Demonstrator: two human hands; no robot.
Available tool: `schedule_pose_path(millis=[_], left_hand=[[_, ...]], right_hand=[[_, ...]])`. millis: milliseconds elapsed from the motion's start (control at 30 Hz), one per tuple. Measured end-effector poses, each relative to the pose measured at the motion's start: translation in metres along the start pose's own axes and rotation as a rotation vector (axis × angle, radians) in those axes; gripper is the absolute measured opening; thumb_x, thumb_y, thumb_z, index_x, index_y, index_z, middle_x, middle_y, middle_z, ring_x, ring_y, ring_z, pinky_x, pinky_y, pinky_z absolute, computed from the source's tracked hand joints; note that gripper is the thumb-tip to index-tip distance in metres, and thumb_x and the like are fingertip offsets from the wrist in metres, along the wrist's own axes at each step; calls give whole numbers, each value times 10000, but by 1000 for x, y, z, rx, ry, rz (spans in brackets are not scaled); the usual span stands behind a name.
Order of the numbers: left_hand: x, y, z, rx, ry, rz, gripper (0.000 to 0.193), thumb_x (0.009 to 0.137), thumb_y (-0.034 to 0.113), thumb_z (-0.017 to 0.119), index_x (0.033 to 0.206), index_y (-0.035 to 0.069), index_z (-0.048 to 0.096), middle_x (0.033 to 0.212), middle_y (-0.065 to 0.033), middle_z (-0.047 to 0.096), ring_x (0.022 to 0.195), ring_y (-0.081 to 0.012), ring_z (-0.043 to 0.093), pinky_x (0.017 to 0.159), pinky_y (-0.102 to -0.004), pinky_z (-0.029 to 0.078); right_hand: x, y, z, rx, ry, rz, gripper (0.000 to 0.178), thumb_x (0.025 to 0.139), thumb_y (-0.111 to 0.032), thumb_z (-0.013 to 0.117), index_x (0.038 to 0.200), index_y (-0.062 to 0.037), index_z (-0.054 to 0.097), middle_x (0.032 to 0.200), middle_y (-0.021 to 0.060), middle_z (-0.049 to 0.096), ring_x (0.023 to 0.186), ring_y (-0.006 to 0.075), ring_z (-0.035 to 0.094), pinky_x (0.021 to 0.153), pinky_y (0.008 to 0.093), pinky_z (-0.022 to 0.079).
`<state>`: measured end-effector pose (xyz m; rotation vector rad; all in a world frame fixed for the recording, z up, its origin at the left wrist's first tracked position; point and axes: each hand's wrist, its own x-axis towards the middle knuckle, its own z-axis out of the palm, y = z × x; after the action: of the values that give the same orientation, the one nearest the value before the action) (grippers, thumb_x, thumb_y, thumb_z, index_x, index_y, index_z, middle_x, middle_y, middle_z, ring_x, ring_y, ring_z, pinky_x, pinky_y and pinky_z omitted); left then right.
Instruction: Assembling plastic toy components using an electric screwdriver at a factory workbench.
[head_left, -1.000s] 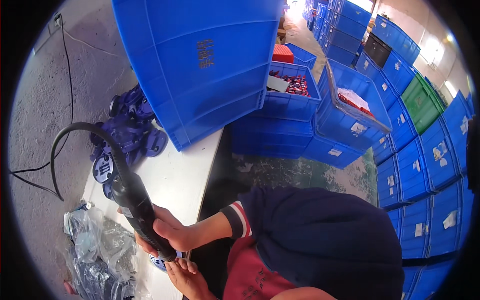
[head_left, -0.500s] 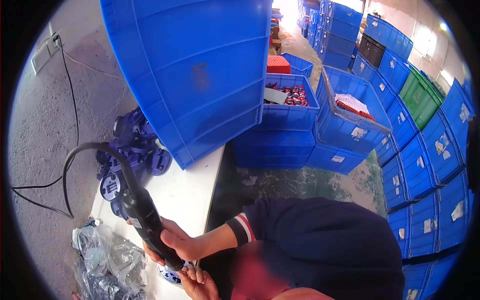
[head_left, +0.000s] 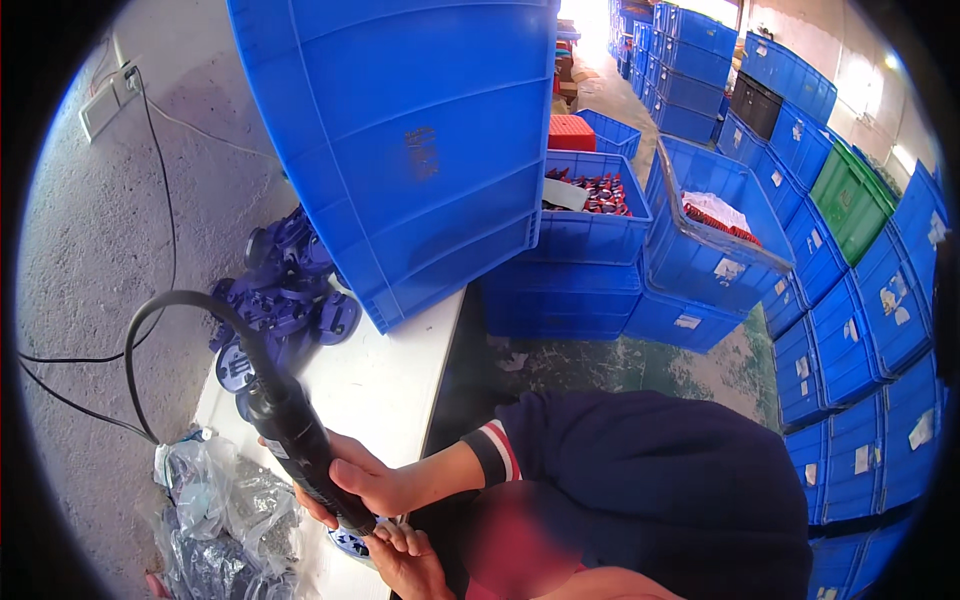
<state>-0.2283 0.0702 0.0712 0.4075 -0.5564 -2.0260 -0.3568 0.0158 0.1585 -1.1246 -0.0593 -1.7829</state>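
Power tool (head_left: 298, 430) with unreadable label (head_left: 277, 449) is held by your right hand (head_left: 368, 482); whether your left hand (head_left: 412, 566) grips, I cannot tell.

The right hand (head_left: 365, 482) and left hand (head_left: 413, 568) are bare. Up the arm (head_left: 442, 477) from the right hand is a dark blue sleeve (head_left: 650, 455). Its black cuff (head_left: 487, 457) has white and red stripes (head_left: 505, 450). The red shirt front (head_left: 515, 545) near the left hand looks blurry.

Tbl (head_left: 390, 385) free mid, blue crate (head_left: 400, 160) blks beyond.
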Motion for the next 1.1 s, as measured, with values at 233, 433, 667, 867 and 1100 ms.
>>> schedule_pose_path(millis=[233,433,667,867,1100], left_hand=[[1,-3,0,14,-3,39,280,1020,328,404,882,99,486,677,12,435,521,-73,373,488,-180,376],[-2,-5,8,-63,53,-10,273,1023,320,398,877,102,469,672,12,421,527,-75,372,499,-177,382],[1,-6,8,-68,17,15,272,1026,322,391,884,100,460,668,10,409,534,-77,376,493,-184,370],[1,-6,-2,-103,45,36,289,1017,354,405,911,95,475,677,6,421,537,-88,383,483,-200,352],[-10,6,-10,926,255,340,201,978,201,511,1084,30,528,812,-53,536,650,-136,490,607,-236,412]], right_hand=[[3,-3,2,-87,-96,-17,703,959,-493,451,1461,-97,157,840,59,553,668,110,557,624,262,472],[-7,-3,6,-75,-93,112,712,965,-474,451,1477,-101,126,826,50,550,666,108,554,614,257,464],[-8,2,-3,-16,-57,55,689,963,-496,436,1450,-90,170,789,47,535,616,103,537,553,255,448],[-7,-2,4,-43,-10,109,643,909,-597,463,1215,-44,344,768,72,540,575,111,512,530,249,427],[-7,7,-24,-189,114,396,699,823,-638,572,1141,-32,434,791,95,585,609,160,564,544,296,474]])
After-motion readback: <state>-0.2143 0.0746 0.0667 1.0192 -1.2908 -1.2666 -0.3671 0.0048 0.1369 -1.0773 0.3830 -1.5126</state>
